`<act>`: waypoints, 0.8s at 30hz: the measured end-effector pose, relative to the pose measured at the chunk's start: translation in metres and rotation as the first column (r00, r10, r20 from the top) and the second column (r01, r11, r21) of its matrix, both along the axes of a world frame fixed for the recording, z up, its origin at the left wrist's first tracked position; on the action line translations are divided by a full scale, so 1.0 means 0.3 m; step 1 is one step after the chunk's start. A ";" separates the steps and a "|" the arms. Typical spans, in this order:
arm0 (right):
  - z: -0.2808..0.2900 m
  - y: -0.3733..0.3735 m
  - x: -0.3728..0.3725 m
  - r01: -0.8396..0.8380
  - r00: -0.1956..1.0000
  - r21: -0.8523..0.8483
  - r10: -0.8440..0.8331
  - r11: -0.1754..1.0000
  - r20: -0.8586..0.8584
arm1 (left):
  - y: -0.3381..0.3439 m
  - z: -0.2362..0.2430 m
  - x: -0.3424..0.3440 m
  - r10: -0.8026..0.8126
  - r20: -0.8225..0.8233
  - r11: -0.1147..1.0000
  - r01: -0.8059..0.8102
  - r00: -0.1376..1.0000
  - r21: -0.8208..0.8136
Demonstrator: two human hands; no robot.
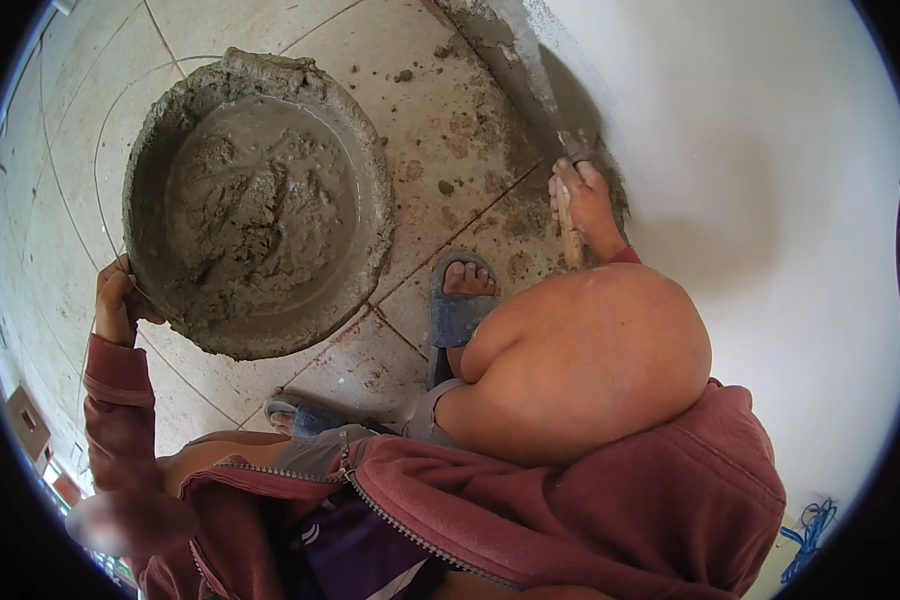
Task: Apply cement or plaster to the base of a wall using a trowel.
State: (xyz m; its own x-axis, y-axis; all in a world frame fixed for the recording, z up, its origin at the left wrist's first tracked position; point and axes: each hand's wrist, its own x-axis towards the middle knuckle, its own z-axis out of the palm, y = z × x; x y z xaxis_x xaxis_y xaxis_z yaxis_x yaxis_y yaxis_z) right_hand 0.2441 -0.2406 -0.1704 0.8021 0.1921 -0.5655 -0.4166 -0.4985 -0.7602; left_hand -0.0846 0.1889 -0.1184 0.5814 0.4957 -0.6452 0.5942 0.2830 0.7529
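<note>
My left hand (120, 298) grips the lower left rim of a round, crusted tub (360, 270) that holds wet grey mortar (258, 200). My right hand (582, 205) is closed on a wooden-handled tool (570, 240) at the foot of the wall, beside a band of rough grey cement (520, 70); the tool's working end is hard to make out, probably hidden by the hand and shadow.
My sandalled feet (465, 278) rest on a tiled floor (420, 120) spattered with mortar bits, beside my bent bare knee (610, 350). A white wall (790, 200) rises at the right. A coiled blue cord (808, 535) lies at the lower right.
</note>
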 end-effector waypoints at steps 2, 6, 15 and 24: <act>-0.036 -0.022 0.015 -0.027 0.998 -0.055 0.024 0.998 -0.066 | 0.004 -0.004 0.000 -0.002 -0.001 1.000 0.002 1.000 -0.004; -0.003 -0.047 0.013 -0.041 0.996 -0.098 0.033 0.994 -0.084 | 0.021 -0.018 0.006 -0.030 0.006 0.999 0.030 1.000 -0.022; -0.108 -0.118 0.033 -0.071 0.960 -0.089 0.044 0.994 -0.278 | 0.021 -0.029 -0.003 -0.023 0.002 1.000 0.023 1.000 -0.021; -0.160 0.070 0.126 -0.301 0.951 -0.202 0.278 0.932 -0.134 | 0.031 -0.020 -0.008 -0.021 0.025 1.000 0.022 0.999 -0.011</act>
